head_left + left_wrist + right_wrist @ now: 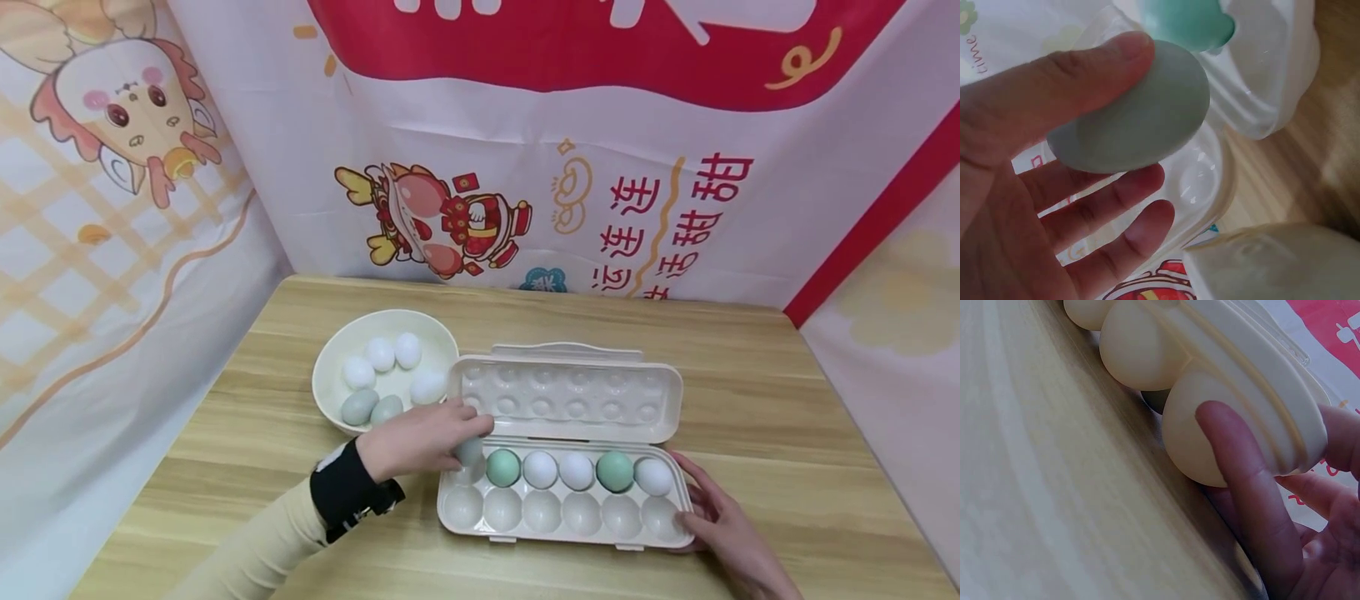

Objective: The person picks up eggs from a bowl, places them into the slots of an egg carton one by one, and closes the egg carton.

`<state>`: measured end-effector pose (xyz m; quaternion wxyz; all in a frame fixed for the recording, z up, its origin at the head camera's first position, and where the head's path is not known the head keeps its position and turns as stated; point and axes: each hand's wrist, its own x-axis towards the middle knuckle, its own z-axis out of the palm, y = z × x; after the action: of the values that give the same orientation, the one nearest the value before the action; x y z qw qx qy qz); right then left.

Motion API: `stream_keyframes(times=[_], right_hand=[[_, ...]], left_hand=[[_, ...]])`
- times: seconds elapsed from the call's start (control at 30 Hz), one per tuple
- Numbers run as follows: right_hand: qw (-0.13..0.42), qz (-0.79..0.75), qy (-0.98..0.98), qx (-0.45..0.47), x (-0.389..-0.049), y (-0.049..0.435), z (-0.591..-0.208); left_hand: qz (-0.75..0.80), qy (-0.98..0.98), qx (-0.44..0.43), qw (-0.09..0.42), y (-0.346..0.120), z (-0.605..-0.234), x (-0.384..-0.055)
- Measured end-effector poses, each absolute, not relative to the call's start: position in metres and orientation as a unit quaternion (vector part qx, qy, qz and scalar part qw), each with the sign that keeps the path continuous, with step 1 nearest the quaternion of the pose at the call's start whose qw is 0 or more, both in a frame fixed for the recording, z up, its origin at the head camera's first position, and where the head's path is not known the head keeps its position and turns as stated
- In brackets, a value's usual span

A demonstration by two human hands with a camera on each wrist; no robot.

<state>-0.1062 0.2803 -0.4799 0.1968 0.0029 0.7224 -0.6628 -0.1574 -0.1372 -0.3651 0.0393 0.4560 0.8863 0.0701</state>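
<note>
A wood-grain worktop [780, 392] spans the lower frame. Behind it, a white cloth [450, 129] bears a red panel [555, 62] at the top, a cartoon figure [483, 225] near the centre and red characters [633, 196] right of it; an upside-down cartoon animal [131, 100] shows at upper left.

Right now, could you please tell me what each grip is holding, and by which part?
The left grip pinches a grey-green egg by its sides; the right grip holds the egg carton by its right end.
</note>
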Motion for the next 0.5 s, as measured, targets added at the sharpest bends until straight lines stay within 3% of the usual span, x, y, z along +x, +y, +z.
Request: stream_keyframes(times=[0.5], right_hand=[[0.201,-0.67,0.712,-0.071,-0.107,0.289,-0.487]], left_hand=[[0.044,0.898,0.433,0.06,-0.125,-0.377,-0.156]])
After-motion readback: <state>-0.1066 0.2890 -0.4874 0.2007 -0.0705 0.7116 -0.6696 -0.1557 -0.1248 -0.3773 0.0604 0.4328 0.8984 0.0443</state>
